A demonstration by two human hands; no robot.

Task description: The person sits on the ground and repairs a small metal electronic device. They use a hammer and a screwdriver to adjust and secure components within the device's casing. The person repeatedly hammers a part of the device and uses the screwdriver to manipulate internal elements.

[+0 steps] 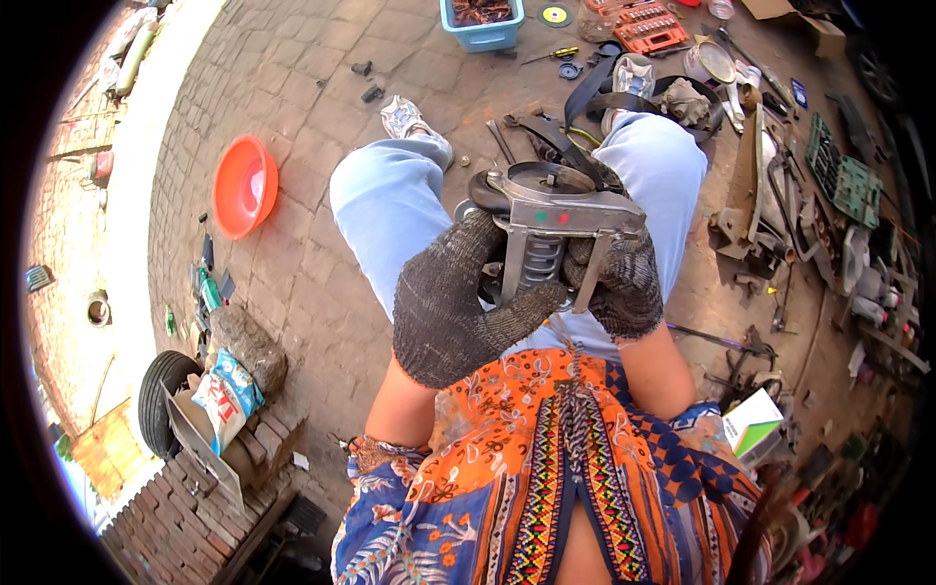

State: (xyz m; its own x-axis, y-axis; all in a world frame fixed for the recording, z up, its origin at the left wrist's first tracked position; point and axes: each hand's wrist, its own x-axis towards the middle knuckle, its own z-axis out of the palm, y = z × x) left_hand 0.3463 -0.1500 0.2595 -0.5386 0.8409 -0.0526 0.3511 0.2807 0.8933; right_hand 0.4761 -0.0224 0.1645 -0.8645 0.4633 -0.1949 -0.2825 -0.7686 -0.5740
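Observation:
My left hand [450, 310], in a dark grey knitted glove, is closed round the left side of a grey metal mechanism [568, 220]. From the other side my right hand [629, 288], gloved alike, grips the same piece. It is held up above my lap, between my knees. Red and green dots mark its flat plate, and two metal legs come down toward me. Between the legs sits a ribbed, spring-like part [542, 261]. A round dark disc [539, 177] lies at the top. Some of my fingers are hidden behind the metal.
An orange basin [245, 187] stands to the left on the brick paving. Far ahead are a blue tub [482, 35], a screwdriver [550, 56] and an orange socket set [647, 27]. A green tool case [846, 175] and metal parts crowd the right; a tyre [162, 402] is lower left.

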